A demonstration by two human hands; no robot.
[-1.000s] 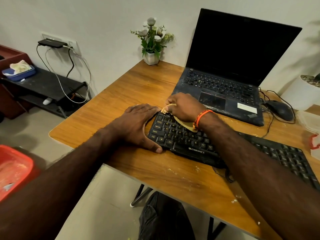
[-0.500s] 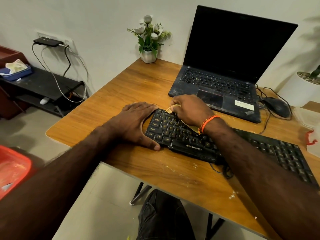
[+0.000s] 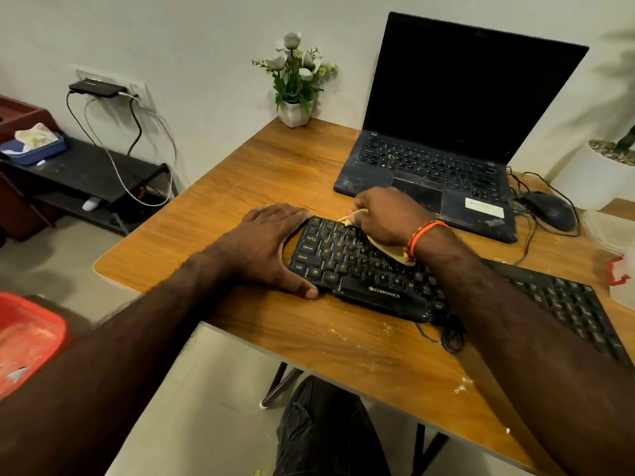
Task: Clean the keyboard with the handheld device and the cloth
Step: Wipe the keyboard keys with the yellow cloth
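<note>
**Wiping the top-left keys, cloth work underway**

Since a second ago my right hand [image 3: 388, 214] has slid the cloth [image 3: 390, 250] a bit further up toward the top-left corner of the keyboard [image 3: 360, 269]; the left hand [image 3: 271, 242] hasn't really budged.

So where things are: the black keyboard sits on the worktop [image 3: 240, 173] just in front of the laptop [image 3: 436, 173], near the front edge. Right hand's fingers are curled round the yellowish cloth, bunched under the palm, with a little tip poking out by the top row and a flap trailing under the wrist. Left hand lies flat with straight fingers along the keyboard's left end, thumb against the front edge, holding nothing, just bracing the board.

I can't see the handheld device anywhere, so my guess is we're on the cloth half of the job.

Tips for doing this bit well, as I'd judge it: keep that left hand planted so the board doesn't skate, go row by row with short strokes, and press light enough that the cloth doesn't snag a keycap. There are pale crumbs [image 3: 388, 328] on the worktop near the front edge, so push debris away from the keys, not back into the gaps. Watch the cable [image 3: 443, 334] looping at the front too.
</note>
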